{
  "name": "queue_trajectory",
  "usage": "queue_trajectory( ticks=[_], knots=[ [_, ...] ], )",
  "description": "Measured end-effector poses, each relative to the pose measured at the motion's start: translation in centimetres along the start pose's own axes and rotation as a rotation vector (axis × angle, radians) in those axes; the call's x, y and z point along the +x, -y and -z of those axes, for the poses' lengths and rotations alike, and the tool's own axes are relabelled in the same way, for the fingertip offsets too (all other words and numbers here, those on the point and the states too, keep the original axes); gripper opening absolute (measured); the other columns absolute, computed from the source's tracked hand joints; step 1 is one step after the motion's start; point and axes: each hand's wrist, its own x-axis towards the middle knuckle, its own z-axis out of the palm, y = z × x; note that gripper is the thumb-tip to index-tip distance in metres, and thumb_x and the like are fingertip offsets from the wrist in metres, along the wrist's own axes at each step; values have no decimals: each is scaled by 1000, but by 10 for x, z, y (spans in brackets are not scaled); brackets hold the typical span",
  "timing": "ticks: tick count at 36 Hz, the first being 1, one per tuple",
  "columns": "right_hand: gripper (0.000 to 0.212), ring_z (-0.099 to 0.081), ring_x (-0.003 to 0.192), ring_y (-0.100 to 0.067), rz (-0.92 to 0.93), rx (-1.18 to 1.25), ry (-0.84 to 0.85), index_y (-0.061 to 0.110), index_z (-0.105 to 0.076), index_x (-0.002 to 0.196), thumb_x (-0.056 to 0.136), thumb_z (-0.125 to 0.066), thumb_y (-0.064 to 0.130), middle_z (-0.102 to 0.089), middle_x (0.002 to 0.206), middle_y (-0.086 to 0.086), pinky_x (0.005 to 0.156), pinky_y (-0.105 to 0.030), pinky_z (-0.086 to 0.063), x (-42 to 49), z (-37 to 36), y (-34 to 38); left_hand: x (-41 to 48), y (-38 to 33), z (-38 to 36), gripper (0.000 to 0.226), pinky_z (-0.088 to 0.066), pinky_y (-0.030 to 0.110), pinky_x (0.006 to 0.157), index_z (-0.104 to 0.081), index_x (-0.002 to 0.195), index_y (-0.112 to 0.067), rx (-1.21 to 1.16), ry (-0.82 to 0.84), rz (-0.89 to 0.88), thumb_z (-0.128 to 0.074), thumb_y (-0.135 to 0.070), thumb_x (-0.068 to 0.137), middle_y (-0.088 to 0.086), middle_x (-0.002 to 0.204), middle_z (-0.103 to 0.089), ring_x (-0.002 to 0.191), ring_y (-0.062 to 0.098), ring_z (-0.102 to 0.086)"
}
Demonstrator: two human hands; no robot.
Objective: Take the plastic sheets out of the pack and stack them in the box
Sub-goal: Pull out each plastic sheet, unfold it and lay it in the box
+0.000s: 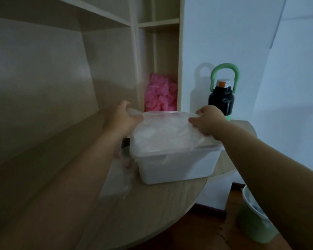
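Observation:
A translucent plastic sheet (167, 131) is stretched over the top of the white box (177, 168), which stands on the wooden table. My left hand (124, 116) pinches the sheet's far left corner. My right hand (207, 120) grips its far right edge. The sheet droops over the box's near rim and hides the inside. The clear plastic pack (118, 177) lies flat on the table to the left of the box, partly under my left forearm.
A black bottle with a green handle (222, 94) stands behind the box by the wall. Pink stuff (161, 94) fills a shelf cubby behind. A green bin (257, 219) sits on the floor at lower right. The table's rounded edge (188, 212) curves close to the box.

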Motion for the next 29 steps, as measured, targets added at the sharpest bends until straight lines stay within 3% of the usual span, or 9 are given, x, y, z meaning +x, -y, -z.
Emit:
queue_trajectory(
  ticks=[3, 6, 8, 10, 13, 16, 19, 22, 29],
  knots=[
    [37, -59, 73, -24, -49, -87, -36, 1, -53, 119, 92, -58, 26, -60, 89, -9, 72, -35, -52, 8, -2, -11, -8, -12, -2, 56, -33, 22, 91, -51, 135, -17, 96, -60, -234, -70, -25, 83, 7, 130, -48, 122, 23, -47],
    [39, -54, 66, -18, -57, -162, -54, 5, -49, 121, 92, -57, 29, -53, 83, -3, 63, -30, -45, 11, -3, -16, -19, -21, -1, 36, -34, 8, 74, -62, 122, -21, 131, 210, -404, -67, -23, 87, -5, 111, -53, 102, 11, -55],
    [48, -53, 81, -20, -8, -178, -78, 6, -42, 130, 92, -58, 31, -54, 98, -5, 72, -31, -44, 8, -1, -14, -23, -26, 0, 33, -31, -4, 63, -64, 121, -24, 311, 420, -424, -66, -31, 89, -12, 108, -55, 81, -4, -49],
    [57, -51, 106, -27, 115, -273, -148, 12, -36, 138, 90, -58, 36, -51, 124, -11, 89, -38, -42, 4, 2, -11, -21, -28, -3, 35, -32, -1, 62, -64, 122, -30, 454, 514, -405, -64, -40, 88, -16, 110, -55, 71, -7, -43],
    [46, -52, 111, -28, 346, -358, -242, 17, -49, 130, 89, -57, 36, -55, 125, -8, 95, -38, -39, -1, 6, -1, -12, -21, -14, 43, -37, 15, 83, -62, 124, -32, 482, 581, -369, -68, -45, 83, -12, 131, -55, 98, -2, -48],
    [32, -56, 101, -17, 421, -320, 64, 17, -60, 119, 88, -61, 26, -61, 118, -4, 91, -31, -45, -3, 0, 3, -5, -15, -26, 51, -40, 29, 100, -56, 131, -32, 545, 649, -345, -70, -41, 83, -7, 139, -51, 121, 12, -50],
    [42, -54, 113, -17, 336, -432, 388, 20, -58, 126, 86, -66, 26, -58, 126, 0, 103, -33, -40, 2, -13, -1, 0, -13, -39, 53, -36, 31, 106, -48, 139, -30, 669, 729, -351, -64, -32, 89, -4, 143, -47, 127, 17, -46],
    [58, -43, 129, -22, 257, -597, 515, 19, -42, 141, 88, -63, 30, -45, 142, -3, 109, -35, -31, 12, -23, -8, 3, -13, -49, 51, -35, 36, 109, -45, 141, -29, 733, 793, -327, -59, -30, 92, -4, 145, -45, 128, 18, -45],
    [46, -39, 132, -26, 178, -780, 678, 9, -43, 140, 97, -48, 23, -41, 145, -11, 108, -36, -28, 21, -34, -14, 5, -12, -68, 32, -40, 36, 100, -58, 127, -21, 824, 940, -269, -45, -28, 99, 3, 127, -58, 112, 21, -54]
  ],
)
